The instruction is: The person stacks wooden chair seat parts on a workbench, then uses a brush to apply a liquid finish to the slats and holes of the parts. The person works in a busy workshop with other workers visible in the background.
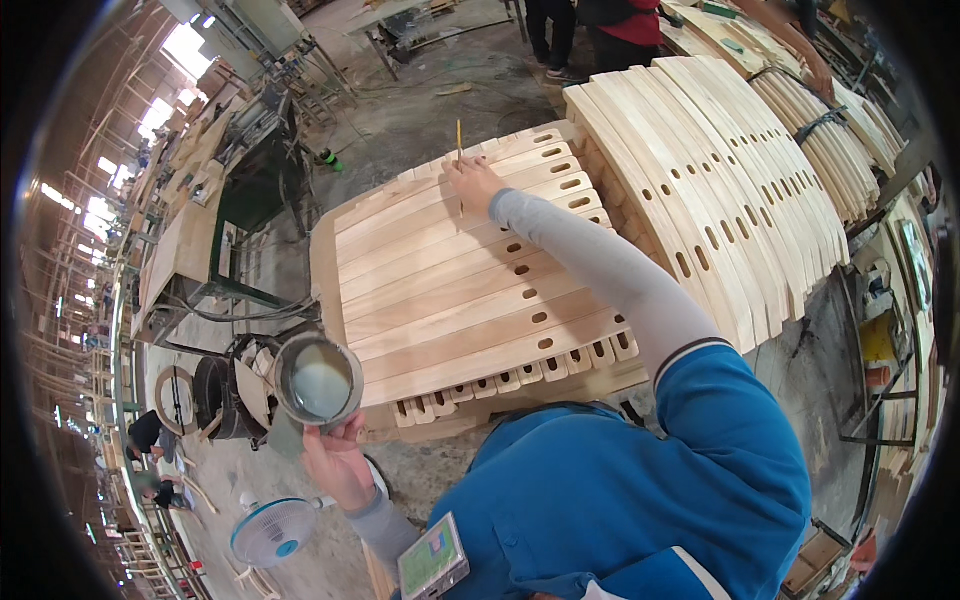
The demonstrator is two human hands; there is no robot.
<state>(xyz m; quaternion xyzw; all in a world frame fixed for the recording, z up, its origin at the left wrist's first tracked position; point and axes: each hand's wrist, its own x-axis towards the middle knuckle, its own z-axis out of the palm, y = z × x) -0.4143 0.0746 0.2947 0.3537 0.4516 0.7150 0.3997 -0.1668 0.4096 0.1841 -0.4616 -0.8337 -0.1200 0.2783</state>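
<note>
In my left hand (338, 462) is a round grey cup (283, 388) with milky whitish liquid inside, held up beside the near left corner of a wood stack. My right hand (474, 184) pinches a thin yellow stick (459, 137), pencil-like or a slim brush; I cannot make out which. It stands nearly upright over the far part of the stack, its lower end close to the wood. Beneath it, pale wooden slats (430, 285) lie side by side in layers, with oval slots near their right ends.
To the right stands a larger stack of slotted slats (700, 150), with strapped bundles (815, 150) beyond. A fan (275, 530) is at lower left, near black buckets (212, 395). A worktable (180, 240) stands left. Other people are at the far edge and lower left.
</note>
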